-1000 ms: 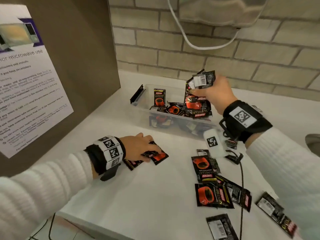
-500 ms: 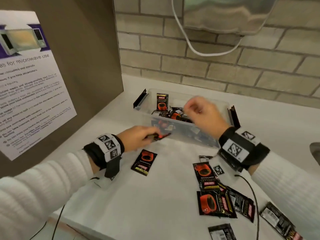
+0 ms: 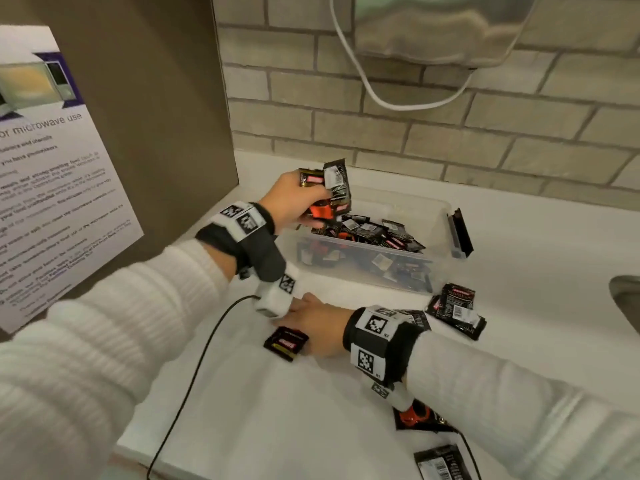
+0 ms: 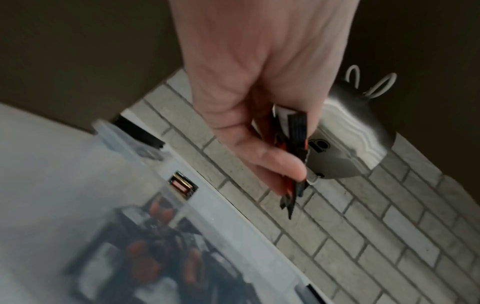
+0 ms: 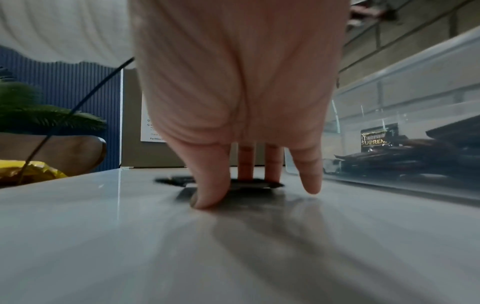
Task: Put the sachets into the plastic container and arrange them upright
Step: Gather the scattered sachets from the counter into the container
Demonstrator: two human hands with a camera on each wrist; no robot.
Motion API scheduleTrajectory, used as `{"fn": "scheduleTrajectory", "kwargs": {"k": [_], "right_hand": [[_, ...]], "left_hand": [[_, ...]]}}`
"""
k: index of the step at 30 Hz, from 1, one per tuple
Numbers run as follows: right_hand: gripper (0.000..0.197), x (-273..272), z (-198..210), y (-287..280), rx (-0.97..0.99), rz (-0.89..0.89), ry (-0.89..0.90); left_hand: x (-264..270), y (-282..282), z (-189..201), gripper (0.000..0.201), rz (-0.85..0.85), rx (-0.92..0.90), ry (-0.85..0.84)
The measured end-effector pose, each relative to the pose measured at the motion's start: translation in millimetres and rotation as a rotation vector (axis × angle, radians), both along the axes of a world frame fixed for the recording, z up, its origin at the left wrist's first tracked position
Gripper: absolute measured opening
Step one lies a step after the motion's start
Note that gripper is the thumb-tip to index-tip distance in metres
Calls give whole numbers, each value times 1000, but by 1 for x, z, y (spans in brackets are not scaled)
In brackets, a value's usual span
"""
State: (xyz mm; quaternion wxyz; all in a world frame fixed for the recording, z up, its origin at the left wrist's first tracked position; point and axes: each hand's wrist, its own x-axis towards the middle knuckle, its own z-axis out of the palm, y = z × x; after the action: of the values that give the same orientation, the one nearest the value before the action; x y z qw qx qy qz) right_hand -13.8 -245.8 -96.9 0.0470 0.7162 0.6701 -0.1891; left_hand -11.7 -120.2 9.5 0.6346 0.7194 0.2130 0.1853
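My left hand (image 3: 304, 199) (image 4: 283, 164) grips a small bunch of black and orange sachets (image 3: 334, 181) (image 4: 297, 139), held on edge above the left end of the clear plastic container (image 3: 433, 206) (image 4: 145, 148). Inside the container, several sachets (image 3: 367, 233) lie jumbled flat, and one (image 5: 376, 136) stands against the wall. My right hand (image 3: 304, 317) (image 5: 228, 185) is down on the white counter in front of the container. Its straight fingers and thumb press on one flat sachet (image 3: 285, 342) (image 5: 257, 184). More loose sachets (image 3: 453, 310) lie to the right.
A brown panel with a microwave notice (image 3: 52, 168) stands on the left. The brick wall behind carries a metal appliance (image 3: 443, 26) with a white cable. A sink edge (image 3: 623, 299) shows at far right. A black cable (image 3: 194, 375) crosses the counter, and other sachets (image 3: 440, 462) lie near the front edge.
My left hand rose from the counter with sachets to above the container's left end. My right hand left the container and came down onto the sachet on the counter.
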Motion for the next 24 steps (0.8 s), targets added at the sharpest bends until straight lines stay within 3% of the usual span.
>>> {"fn": "scheduleTrajectory", "kwargs": {"k": [2,4,6,9,12,14,16,20,24], "right_hand": [[42,3,5,-5,36,-3,-18],[32,8,9,-11,89,8,3],[30,13,18,-18,167,-36,62],[27,33,44,-30,353,-185,166],[29,63,74,-43,497,-399,349],[21,85,88,-50,585,-538,338],[18,104,95,-54,651,-652,211],[66,126,99,-64,569,-717,163],[58,125,94,-92,565,-741,100]], "left_hand": [[17,-6,5,33,-77,-118,16],[27,-10,3,51,-152,-118,82],[28,-9,-3,62,-149,114,189],[19,3,-22,39,-200,682,357],[9,19,-52,32,-272,771,481],[5,23,-64,33,-262,766,451],[3,22,-68,36,-254,792,428],[0,16,-68,31,-245,873,326],[-13,-26,-58,39,-314,1080,55]]}}
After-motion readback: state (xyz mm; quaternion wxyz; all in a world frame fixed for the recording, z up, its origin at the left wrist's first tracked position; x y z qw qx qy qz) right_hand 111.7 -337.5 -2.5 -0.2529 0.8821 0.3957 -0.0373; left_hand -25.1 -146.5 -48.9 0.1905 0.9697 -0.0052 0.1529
